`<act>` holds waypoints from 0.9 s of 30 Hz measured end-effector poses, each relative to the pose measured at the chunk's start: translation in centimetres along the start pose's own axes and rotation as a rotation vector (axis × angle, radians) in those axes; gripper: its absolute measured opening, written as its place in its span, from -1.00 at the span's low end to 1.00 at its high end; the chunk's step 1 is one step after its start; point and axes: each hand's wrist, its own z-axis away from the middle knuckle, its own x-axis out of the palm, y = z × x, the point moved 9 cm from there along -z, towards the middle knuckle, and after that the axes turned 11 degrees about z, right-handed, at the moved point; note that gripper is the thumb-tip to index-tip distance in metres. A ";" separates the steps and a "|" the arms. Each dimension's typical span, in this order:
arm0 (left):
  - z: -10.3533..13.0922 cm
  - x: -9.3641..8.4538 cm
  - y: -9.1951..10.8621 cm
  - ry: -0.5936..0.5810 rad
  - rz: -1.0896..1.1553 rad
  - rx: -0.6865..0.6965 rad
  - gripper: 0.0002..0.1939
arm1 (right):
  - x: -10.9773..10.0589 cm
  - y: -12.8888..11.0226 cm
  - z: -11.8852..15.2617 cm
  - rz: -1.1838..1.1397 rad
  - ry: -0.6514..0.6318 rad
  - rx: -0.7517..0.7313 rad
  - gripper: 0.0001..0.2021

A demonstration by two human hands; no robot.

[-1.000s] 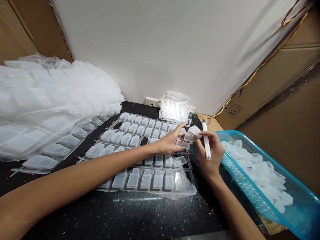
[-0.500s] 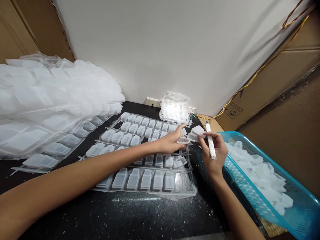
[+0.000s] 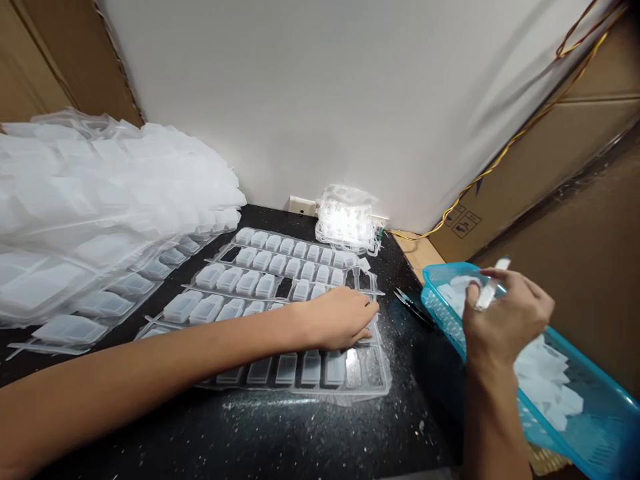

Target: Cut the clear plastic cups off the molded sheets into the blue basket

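My left hand (image 3: pixel 345 319) lies over the right side of a sheet of translucent moulded plastic pieces (image 3: pixel 247 283). Its fingers are bent and pinched around a small plastic piece at the sheet's edge, mostly hidden beneath them. My right hand (image 3: pixel 510 323) is raised over the near-left part of a blue plastic basket (image 3: pixel 590 417). It grips a white pen-shaped tool (image 3: pixel 493 285) with a dark tip, held slantwise between thumb and fingers. White plastic pieces (image 3: pixel 545 380) lie heaped in the basket, partly hidden by this hand.
A tall stack of similar plastic sheets (image 3: pixel 115 180) leans in from the left. Snips (image 3: pixel 414 308) lie on the black speckled tabletop (image 3: pixel 280 433) beside the basket. Clear plastic frames (image 3: pixel 346 217) stand brightly lit against the wall. Twisted wires (image 3: pixel 500 160) run past cardboard boxes (image 3: pixel 560 167).
My right hand has moved right from the sheet to above the basket, still holding the tool; the plastic piece it pinched no longer shows. My left hand has come nearer, fingers now curled down.
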 end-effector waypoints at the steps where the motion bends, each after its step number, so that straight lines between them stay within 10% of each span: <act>1: 0.2 0.1 0.2 -0.019 -0.027 0.007 -0.82 | 0.4 0.0 0.1 -0.015 -0.025 -0.005 -0.77; 8: -1.3 -4.7 0.9 0.100 0.047 0.067 -0.90 | -1.4 -1.5 0.5 -0.161 0.079 0.076 -0.79; 13: -10.3 -7.9 1.8 0.222 0.277 0.094 -0.70 | -3.6 -1.5 0.9 -0.220 0.220 0.170 -0.75; 19: -20.0 -6.9 3.1 0.090 0.365 -0.023 -0.45 | -3.0 -1.2 1.4 -0.246 0.253 0.140 -0.75; 27: -14.2 -8.7 -6.4 0.100 0.325 -0.077 -0.63 | 2.3 -1.8 2.8 -0.821 -0.129 0.448 -0.49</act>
